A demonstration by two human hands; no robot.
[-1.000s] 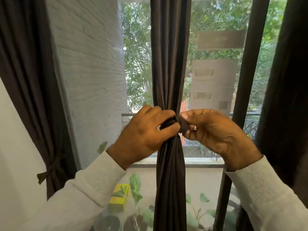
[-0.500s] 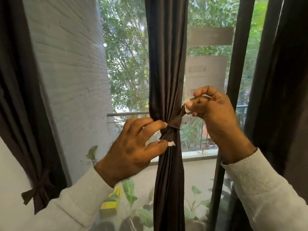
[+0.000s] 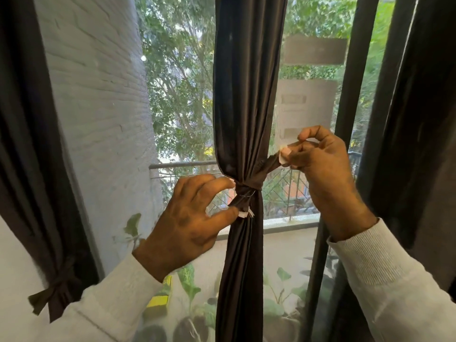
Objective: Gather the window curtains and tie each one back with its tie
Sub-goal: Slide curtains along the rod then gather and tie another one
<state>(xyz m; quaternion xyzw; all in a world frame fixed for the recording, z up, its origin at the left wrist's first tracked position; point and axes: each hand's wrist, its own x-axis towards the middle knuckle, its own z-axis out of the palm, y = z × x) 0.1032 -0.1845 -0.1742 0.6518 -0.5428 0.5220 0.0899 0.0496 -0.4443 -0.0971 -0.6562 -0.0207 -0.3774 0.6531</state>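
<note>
Unchanged grips: both hands (image 3: pixel 190 225) (image 3: pixel 320 164) still pinch tie (image 3: pixel 246 191) ends round the curtain (image 3: pixel 246 95).

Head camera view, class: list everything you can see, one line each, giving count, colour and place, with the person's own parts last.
middle curtain: one, dark brown, centre, gathered at the waist
tie: one, dark brown, wrapped round the middle curtain, ends pulled out both ways
left curtain: one, dark brown, far left, already tied with a bow low down
right curtain: one, dark brown, far right, hanging loose
window frame post: one, dark, right of centre
brick wall: one, white, outside left
trees: green, outside
railing: one, grey, outside
plants: several, green, below
yellow box: one, bottom centre
sleeves: two, white
left hand: pinches the tie's lower end
right hand: pinches the tie's upper end
</note>
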